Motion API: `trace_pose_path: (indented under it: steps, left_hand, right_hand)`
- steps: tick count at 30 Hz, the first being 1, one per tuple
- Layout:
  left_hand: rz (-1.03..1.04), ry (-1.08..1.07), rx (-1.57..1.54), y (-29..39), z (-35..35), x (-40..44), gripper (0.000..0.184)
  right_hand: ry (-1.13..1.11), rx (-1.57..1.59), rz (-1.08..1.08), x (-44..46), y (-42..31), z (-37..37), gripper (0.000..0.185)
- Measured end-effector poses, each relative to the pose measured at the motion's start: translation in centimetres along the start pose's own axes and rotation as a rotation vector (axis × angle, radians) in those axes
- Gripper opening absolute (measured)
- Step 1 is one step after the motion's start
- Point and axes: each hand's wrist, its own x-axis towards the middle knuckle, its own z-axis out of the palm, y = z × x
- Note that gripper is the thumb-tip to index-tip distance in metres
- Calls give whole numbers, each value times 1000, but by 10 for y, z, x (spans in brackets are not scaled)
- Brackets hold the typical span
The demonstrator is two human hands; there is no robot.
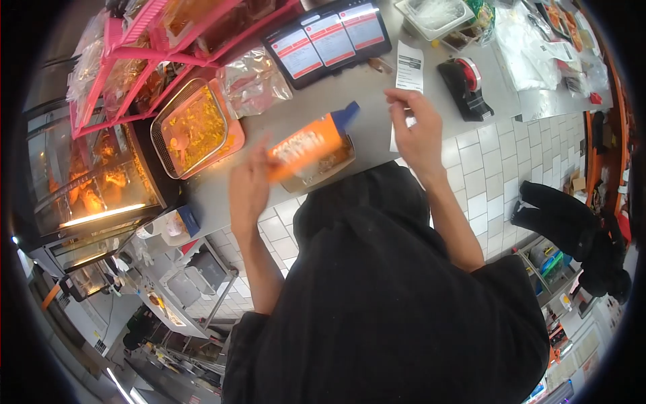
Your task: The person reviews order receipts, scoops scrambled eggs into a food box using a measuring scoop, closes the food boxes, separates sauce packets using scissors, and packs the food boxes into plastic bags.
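My left hand (252, 178) holds an orange box (299, 148) with white lettering and a blue end flap, blurred by motion, tilted up to the right. Below the box, at the counter's front edge, an open cardboard tray (323, 170) shows contents too blurred to make out. On the right, my right hand (417, 131) is over the counter edge beside a paper receipt (410, 67), its fingers bent; whether it touches the paper cannot be told. Left of my left hand, a wire basket (156, 135) with yellow food bits lies on an orange tray (235, 135).
A tablet (328, 42) stands at the back of the counter (367, 87). Pink racks (128, 54) fill the upper left above a lit food display (101, 195). A tape dispenser (465, 87) and plastic bags (525, 54) lie right. A person in black (565, 219) is at the far right.
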Motion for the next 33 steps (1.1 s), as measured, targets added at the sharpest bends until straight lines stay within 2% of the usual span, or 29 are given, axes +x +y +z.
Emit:
trace_pose_path:
  steps: [1, 3, 4, 6, 7, 8, 9, 10, 11, 12, 14, 15, 17, 18, 20, 22, 24, 26, 28, 33]
  left_hand:
    - [-163, -203, -17, -11, 3, 0, 49]
    - [18, -152, 243, -16, 37, -9, 42]
    - [32, -139, 250, -27, 54, -11, 42]
    - [225, 525, 478, -61, 81, -9, 34]
    - [263, 536, 474, -74, 86, -7, 34]
    - [90, 550, 143, -87, 90, -8, 31]
    - [-89, 538, -193, -83, 90, -4, 28]
    - [-70, 532, -209, -81, 89, 3, 28]
    - [-148, 380, -189, -83, 87, 3, 29]
    - [-233, 228, -168, -82, 84, 1, 29]
    - [-186, 206, -69, -97, 89, 11, 33]
    - [-172, 165, -189, -106, 92, 17, 29]
    - [-165, 137, -315, -105, 94, 23, 27]
    - [-148, 163, -391, -98, 96, 25, 28]
    - [-137, 195, -468, -89, 89, 26, 30]
    - [-229, 35, -529, -84, 71, 27, 37]
    - [-250, 36, -498, -87, 53, 29, 41]
    - [-284, 30, -462, -82, 37, 25, 45]
    - [-445, -89, -666, -67, 21, 22, 51]
    - [-422, -106, -463, -56, 31, 19, 48]
  right_hand:
    - [-43, 23, 90, -1, -10, 9, 16]
    - [-230, -134, 108, -13, -14, 32, 29]
    - [-316, -259, 105, -23, -5, 49, 35]
    - [-649, -365, 349, -33, -8, 74, 43]
    - [-577, -393, 331, -48, 10, 96, 42]
    - [-505, -428, 317, -55, 26, 110, 41]
    - [-474, -440, 310, -47, 26, 107, 41]
    - [-564, -434, 332, -42, 27, 102, 41]
    - [-669, -427, 357, -40, 27, 95, 41]
    - [-673, -441, 357, -42, 33, 90, 41]
    - [-531, -377, 245, -50, 52, 88, 41]
    - [-539, -376, 246, -54, 58, 89, 41]
    - [-303, -111, 162, -53, 68, 90, 40]
    - [-312, -110, 157, -46, 66, 88, 40]
    - [-446, 2, 413, -30, 55, 79, 43]
    - [-507, -68, 489, -18, 47, 66, 46]
    - [-586, -141, 560, 0, 34, 55, 49]
    - [-708, -136, 819, 14, 15, 46, 55]
    - [-724, -128, 847, 14, 11, 49, 55]
    - [-732, -88, 887, 7, 40, 60, 47]
